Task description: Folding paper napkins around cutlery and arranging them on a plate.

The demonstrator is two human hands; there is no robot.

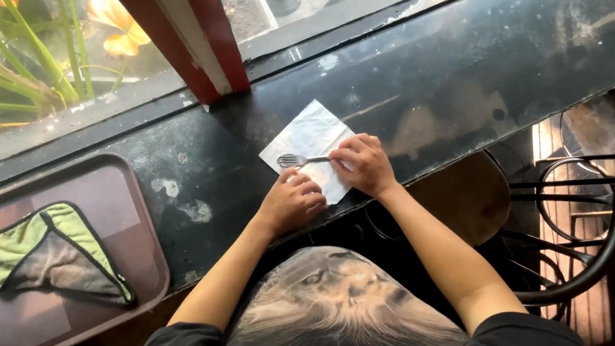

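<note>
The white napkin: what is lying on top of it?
On the napkin lies a metal fork. The right hand covers its handle, and the left hand covers the napkin's near edge.

We see no packages, labels, signs or screens here — nothing of that kind lies near the white napkin (309,143) on the dark counter, nor anywhere else around it.

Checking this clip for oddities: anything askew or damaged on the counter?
The napkin lies skewed to the counter edge, fork on it. The counter has pale worn patches. Nothing spilled.
</note>
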